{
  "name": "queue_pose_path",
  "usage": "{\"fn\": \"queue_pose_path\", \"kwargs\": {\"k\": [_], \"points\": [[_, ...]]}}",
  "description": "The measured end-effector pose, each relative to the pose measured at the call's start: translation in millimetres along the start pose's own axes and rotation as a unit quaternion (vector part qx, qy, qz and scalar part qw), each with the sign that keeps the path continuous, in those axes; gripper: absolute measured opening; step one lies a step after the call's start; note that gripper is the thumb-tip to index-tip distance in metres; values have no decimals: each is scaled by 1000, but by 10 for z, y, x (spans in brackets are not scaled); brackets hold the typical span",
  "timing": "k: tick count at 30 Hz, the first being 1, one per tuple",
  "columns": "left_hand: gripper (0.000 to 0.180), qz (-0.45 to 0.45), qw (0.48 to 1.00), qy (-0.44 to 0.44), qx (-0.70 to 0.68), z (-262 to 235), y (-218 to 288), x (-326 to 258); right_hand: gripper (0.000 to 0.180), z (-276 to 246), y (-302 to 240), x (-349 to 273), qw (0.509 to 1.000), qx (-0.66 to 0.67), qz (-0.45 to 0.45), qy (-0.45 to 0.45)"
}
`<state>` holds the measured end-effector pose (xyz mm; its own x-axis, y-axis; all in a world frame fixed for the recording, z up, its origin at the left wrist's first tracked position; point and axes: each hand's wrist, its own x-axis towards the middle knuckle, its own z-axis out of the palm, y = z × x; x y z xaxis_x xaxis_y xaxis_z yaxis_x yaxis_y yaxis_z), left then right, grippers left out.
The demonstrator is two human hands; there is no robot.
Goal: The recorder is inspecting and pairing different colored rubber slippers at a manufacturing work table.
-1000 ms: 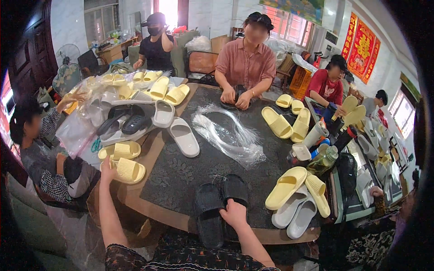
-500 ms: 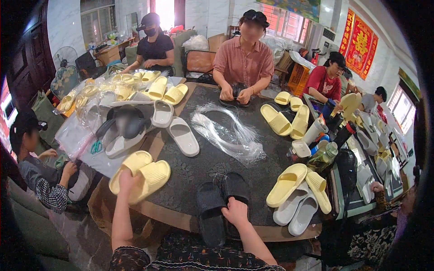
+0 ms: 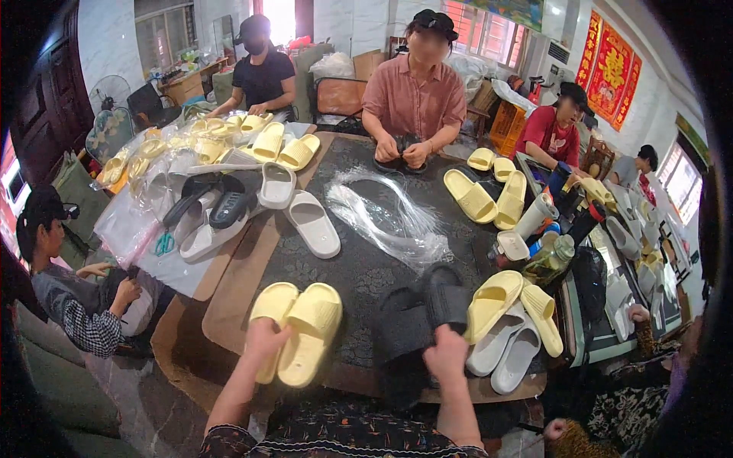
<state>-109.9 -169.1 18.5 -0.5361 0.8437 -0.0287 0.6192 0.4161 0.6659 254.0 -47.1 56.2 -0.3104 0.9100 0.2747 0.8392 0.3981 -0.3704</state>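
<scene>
Yellow rounded slippers (image 3: 311, 324) pinched by left hand (image 3: 264, 340), black slipper (image 3: 446, 296) gripped by right hand (image 3: 446, 353), glossy looped strands (image 3: 418, 248).

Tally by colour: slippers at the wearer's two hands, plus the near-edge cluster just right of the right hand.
Grey slippers: 2, in the cluster
Yellow slippers: 4 (2 in the left hand, 2 with the grey ones)
Black slippers: 2, at the right hand
Total: 8
</scene>
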Motion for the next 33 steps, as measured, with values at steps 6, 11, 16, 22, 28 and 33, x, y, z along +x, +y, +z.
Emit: {"fn": "queue_pose_path", "kwargs": {"k": [6, 11, 16, 22, 28, 33], "points": [[46, 24, 998, -49, -31, 376, 560, -23, 18, -741, 682, 252, 977, -92, 121, 149], [38, 77, 984, -112, -117, 652, 1073, -122, 25, -1064, 1316, 536, 959, -167, 142, 180], [49, 192, 955, -148, -169, 988, 1031, -212, 46, -868, 1625, 428, 976, -27, 175, 129], [53, 168, 915, -334, -149, 520, 779, -114, 68, -681, 776, 223, 956, -12, 233, 180], [41, 124, 932, -309, -147, -149, 916, 87, 53, -751, 293, 160, 956, -76, 120, 257], [37, 175, 948, -216, -154, -26, 906, 309, 47, -741, -18, 243, 984, 111, 83, 110]]}}
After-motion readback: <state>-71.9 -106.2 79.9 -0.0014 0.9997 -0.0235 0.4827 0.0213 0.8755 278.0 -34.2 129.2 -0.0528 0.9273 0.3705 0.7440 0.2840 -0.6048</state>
